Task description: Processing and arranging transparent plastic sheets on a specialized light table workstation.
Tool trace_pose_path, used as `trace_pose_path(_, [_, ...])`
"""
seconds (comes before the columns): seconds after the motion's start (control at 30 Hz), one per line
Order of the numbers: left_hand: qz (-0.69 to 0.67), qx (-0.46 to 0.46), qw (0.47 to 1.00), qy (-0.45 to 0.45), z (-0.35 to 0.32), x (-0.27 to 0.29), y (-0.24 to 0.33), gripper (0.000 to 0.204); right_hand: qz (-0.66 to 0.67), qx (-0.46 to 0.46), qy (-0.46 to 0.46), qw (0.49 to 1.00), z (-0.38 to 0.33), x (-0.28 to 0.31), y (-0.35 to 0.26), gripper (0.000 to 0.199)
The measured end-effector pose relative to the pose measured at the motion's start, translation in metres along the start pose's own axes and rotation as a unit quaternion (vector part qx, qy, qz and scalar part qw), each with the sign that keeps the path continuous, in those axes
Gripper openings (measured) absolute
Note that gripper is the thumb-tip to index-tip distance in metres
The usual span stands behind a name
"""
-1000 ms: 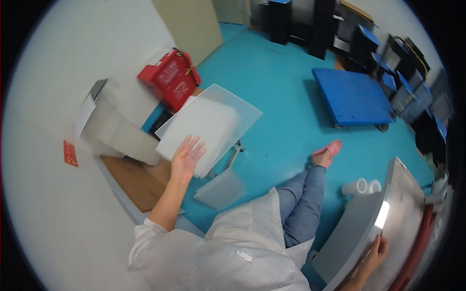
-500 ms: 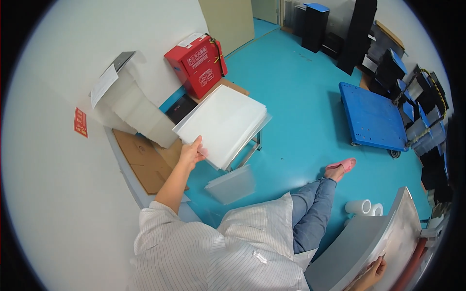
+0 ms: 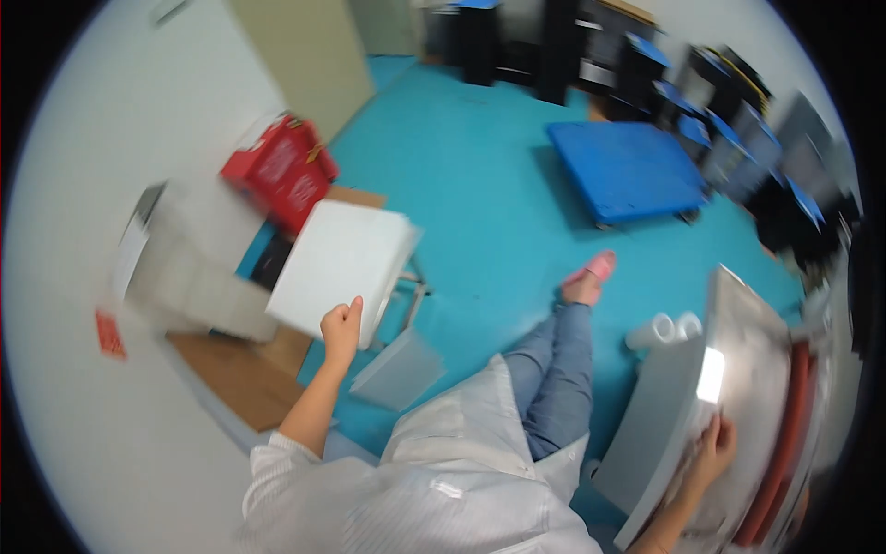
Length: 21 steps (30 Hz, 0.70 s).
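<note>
Left hand (image 3: 341,332) curls closed at the white stack (image 3: 337,258); right hand (image 3: 718,441), blurred, seems pinched over the grey unit (image 3: 664,402).

Loose white shirt (image 3: 369,512), faintly striped, small pale mark (image 3: 447,488); short left sleeve (image 3: 274,473); blue-grey trousers (image 3: 563,388); pink slipper (image 3: 600,265).

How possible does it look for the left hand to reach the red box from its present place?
Probably not directly: the stack of white sheets lies between the left hand and the red box, which stands farther off.
</note>
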<state>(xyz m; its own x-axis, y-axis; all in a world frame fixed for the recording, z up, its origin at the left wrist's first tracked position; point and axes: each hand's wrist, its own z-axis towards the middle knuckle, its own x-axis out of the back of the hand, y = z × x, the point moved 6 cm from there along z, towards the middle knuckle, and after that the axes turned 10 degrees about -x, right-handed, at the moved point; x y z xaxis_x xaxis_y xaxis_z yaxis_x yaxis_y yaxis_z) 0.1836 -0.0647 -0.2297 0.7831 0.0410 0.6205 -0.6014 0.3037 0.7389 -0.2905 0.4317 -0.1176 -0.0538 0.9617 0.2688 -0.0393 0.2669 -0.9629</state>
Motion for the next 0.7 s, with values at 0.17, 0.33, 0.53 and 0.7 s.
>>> trace_pose_path(0.17, [-0.239,-0.053,0.933,-0.263,-0.027,-0.128,0.164,0.051,-0.021,-0.001,0.026,0.999,0.003,0.002,0.005,0.009])
trace_pose_path(0.33, [-0.292,-0.14,0.804,-0.498,-0.097,-0.218,0.283,0.045,-0.08,0.026,0.051,0.995,0.001,0.004,-0.009,0.007])
trace_pose_path(0.53, [-0.3,-0.128,0.64,-0.696,-0.204,-0.265,0.342,0.038,-0.061,0.014,0.005,0.998,0.0,0.02,-0.015,0.014])
trace_pose_path(0.7, [-0.213,-0.061,0.596,-0.772,-0.26,-0.308,0.277,0.032,-0.069,0.089,-0.013,0.994,0.002,0.012,-0.013,0.012])
